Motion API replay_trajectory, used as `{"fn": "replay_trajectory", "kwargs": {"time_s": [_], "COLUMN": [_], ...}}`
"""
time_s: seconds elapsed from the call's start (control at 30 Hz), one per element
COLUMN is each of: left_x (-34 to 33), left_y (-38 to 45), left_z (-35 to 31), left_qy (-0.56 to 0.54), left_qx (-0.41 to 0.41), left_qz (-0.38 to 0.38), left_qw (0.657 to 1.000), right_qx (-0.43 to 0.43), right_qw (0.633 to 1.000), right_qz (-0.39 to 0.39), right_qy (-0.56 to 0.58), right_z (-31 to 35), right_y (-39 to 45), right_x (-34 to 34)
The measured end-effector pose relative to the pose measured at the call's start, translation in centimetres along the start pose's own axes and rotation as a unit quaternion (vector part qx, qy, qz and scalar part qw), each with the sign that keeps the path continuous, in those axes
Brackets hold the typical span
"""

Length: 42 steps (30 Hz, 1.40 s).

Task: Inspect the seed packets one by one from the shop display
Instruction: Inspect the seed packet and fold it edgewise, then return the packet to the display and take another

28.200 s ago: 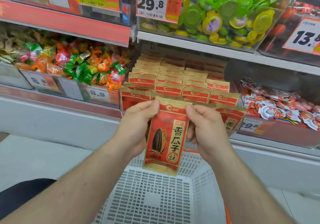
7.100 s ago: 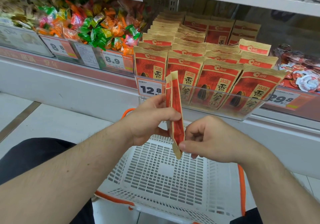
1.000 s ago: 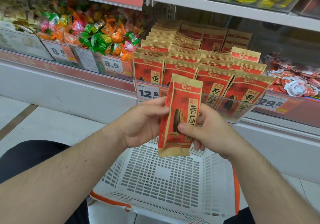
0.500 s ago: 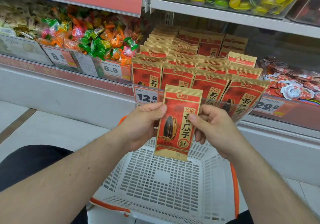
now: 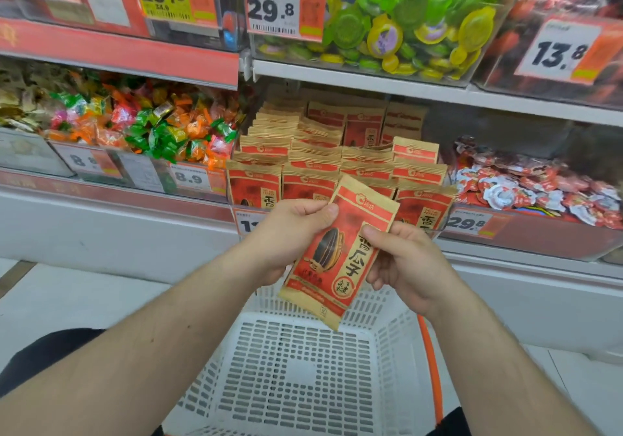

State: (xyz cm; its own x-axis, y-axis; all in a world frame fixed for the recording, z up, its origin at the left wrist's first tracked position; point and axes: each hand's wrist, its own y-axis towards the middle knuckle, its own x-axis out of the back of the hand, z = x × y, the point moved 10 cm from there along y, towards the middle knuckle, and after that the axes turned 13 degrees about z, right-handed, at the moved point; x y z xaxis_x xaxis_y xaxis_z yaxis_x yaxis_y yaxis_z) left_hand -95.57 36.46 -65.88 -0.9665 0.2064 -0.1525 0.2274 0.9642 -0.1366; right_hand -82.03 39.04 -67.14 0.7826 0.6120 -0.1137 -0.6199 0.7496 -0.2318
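Note:
A red and tan seed packet (image 5: 340,250) with a black sunflower seed printed on it is held front side up, tilted to the right, above the basket. My left hand (image 5: 290,233) pinches its upper left edge with thumb and fingers. My right hand (image 5: 404,263) grips its right edge, thumb on the front. Behind them, rows of matching seed packets (image 5: 317,159) stand in a clear display bin on the lower shelf.
A white plastic basket (image 5: 303,378) with orange handles sits below my hands. Wrapped candies (image 5: 151,125) fill the bin to the left, red and white sweets (image 5: 532,182) the bin to the right. Green and yellow jelly cups (image 5: 397,20) sit on the upper shelf.
The packet has tilted to the right and risen a little in front of the display. The view has lifted, showing more of the upper shelf.

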Motion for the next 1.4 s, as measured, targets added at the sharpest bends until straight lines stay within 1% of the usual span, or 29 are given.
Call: {"fn": "replay_trajectory", "kwargs": {"time_s": [0.07, 0.13, 0.17, 0.2, 0.27, 0.33, 0.37, 0.4, 0.43, 0.47, 0.5, 0.53, 0.57, 0.63, 0.8, 0.87, 0.93, 1.03, 1.13, 1.2, 1.27, 1.4], "left_x": [-0.7, -2.1, -2.4, -2.2, -0.5, 1.7, 2.7, 3.5, 3.6, 3.1, 2.4, 1.8, 1.2, 0.0, -1.0, -1.2, -1.2, -1.0, -0.6, -0.4, -0.2, 0.1], "left_y": [1.0, 1.6, 2.0, 2.3, 3.4, 4.5, 4.8, 4.9, 5.2, 5.7, 6.6, 7.7, 8.7, 10.8, 14.5, 15.2, 15.9, 16.3, 16.4, 16.4, 16.4, 16.4], "left_z": [-1.4, -2.7, -3.4, -4.2, -6.5, -8.9, -10.1, -11.4, -12.6, -13.2, -13.2, -12.9, -12.4, -11.5, -9.8, -9.5, -9.0, -7.9, -7.5, -7.4, -7.3, -7.0], "left_qy": [-0.004, -0.004, 0.008, 0.036, 0.111, 0.153, 0.192, 0.276, 0.387, 0.498, 0.582, 0.635, 0.666, 0.7, 0.721, 0.733, 0.73, 0.728, 0.736, 0.74, 0.743, 0.746], "left_qx": [0.013, 0.031, 0.035, 0.034, 0.001, -0.061, -0.093, -0.122, -0.137, -0.137, -0.127, -0.11, -0.092, -0.065, 0.024, 0.049, 0.07, 0.098, 0.096, 0.101, 0.106, 0.114], "left_qz": [0.019, 0.057, 0.067, 0.061, 0.001, -0.079, -0.12, -0.16, -0.185, -0.187, -0.167, -0.135, -0.104, -0.049, 0.028, 0.047, 0.066, 0.091, 0.092, 0.09, 0.089, 0.087], "left_qw": [1.0, 0.998, 0.997, 0.997, 0.994, 0.983, 0.969, 0.94, 0.893, 0.836, 0.786, 0.753, 0.733, 0.71, 0.692, 0.677, 0.677, 0.672, 0.663, 0.659, 0.655, 0.65], "right_qx": [0.007, 0.014, 0.018, 0.023, 0.038, 0.06, 0.071, 0.082, 0.094, 0.106, 0.115, 0.122, 0.125, 0.125, 0.13, 0.133, 0.141, 0.157, 0.184, 0.194, 0.181, 0.17], "right_qw": [0.999, 0.998, 0.998, 0.997, 0.994, 0.986, 0.979, 0.969, 0.957, 0.945, 0.934, 0.926, 0.921, 0.915, 0.914, 0.918, 0.927, 0.949, 0.959, 0.957, 0.95, 0.914], "right_qz": [-0.002, -0.011, -0.018, -0.027, -0.056, -0.1, -0.124, -0.147, -0.167, -0.184, -0.198, -0.209, -0.22, -0.238, -0.26, -0.262, -0.257, -0.239, -0.215, -0.207, -0.203, -0.182], "right_qy": [0.033, 0.056, 0.063, 0.068, 0.082, 0.117, 0.146, 0.181, 0.216, 0.249, 0.274, 0.289, 0.296, 0.301, 0.284, 0.266, 0.234, 0.135, 0.022, -0.064, -0.156, -0.319], "right_z": [1.1, 2.2, 2.9, 3.6, 5.1, 6.4, 7.0, 7.4, 7.8, 8.1, 8.3, 8.5, 8.7, 8.9, 10.1, 10.5, 11.1, 12.4, 13.9, 15.0, 15.6, 16.7], "right_y": [-0.4, -1.0, -1.2, -1.3, -1.6, -2.0, -2.2, -2.4, -2.5, -2.6, -2.6, -2.4, -2.3, -1.8, -0.5, -0.1, 0.5, 1.2, 1.7, 2.1, 2.8, 4.5], "right_x": [0.2, 0.8, 1.2, 1.5, 2.7, 4.3, 5.3, 6.2, 7.1, 7.9, 8.7, 9.3, 9.8, 10.5, 11.1, 11.2, 11.3, 11.3, 10.8, 10.7, 10.8, 10.5]}}
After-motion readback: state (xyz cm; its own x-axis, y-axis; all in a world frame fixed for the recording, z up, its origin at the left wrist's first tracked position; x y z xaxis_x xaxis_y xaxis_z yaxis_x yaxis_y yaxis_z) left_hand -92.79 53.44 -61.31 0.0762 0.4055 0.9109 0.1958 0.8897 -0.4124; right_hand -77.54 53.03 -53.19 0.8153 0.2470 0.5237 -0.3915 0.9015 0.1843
